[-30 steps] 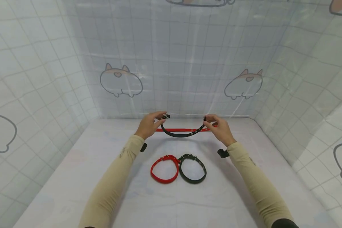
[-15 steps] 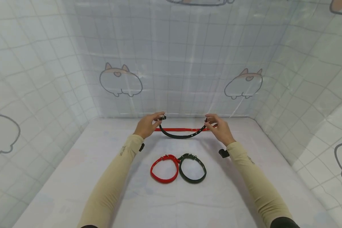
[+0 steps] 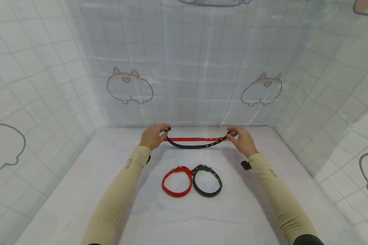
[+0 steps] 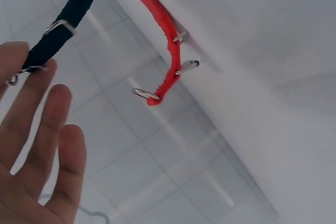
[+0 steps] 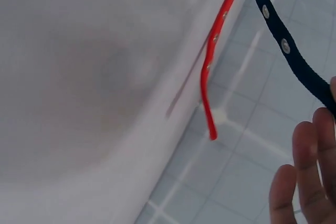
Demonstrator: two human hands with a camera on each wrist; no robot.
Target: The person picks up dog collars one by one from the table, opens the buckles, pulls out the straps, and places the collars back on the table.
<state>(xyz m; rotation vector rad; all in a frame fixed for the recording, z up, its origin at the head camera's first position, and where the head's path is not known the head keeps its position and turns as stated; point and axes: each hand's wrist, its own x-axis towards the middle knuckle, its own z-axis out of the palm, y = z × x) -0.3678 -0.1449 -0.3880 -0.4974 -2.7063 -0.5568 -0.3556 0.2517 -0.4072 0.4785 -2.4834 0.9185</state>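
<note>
A dark green pet collar (image 3: pixel 192 147), unbuckled, sags between my two hands near the back of the table. My left hand (image 3: pixel 151 136) pinches its buckle end; the metal buckle (image 4: pixel 60 26) shows beside the fingertips in the left wrist view. At the other end, my right hand (image 3: pixel 244 141) pinches the tip, close to a row of metal eyelets (image 5: pixel 285 45). Just behind it a red collar (image 3: pixel 187 139) lies stretched out straight on the table, its buckle end toward the left and its eyelets toward the right.
Nearer to me, a buckled red collar (image 3: pixel 177 194) and a buckled dark green collar (image 3: pixel 208 195) lie side by side as loops, meeting in the middle. The white table (image 3: pixel 184 224) ends at a grid-patterned back wall (image 3: pixel 196 68); similar walls rise left and right.
Both hands have moved apart, the left one leftward and the right one rightward, and slightly lower. The held green collar is pulled into a shallower curve. The looped collars have stayed put.
</note>
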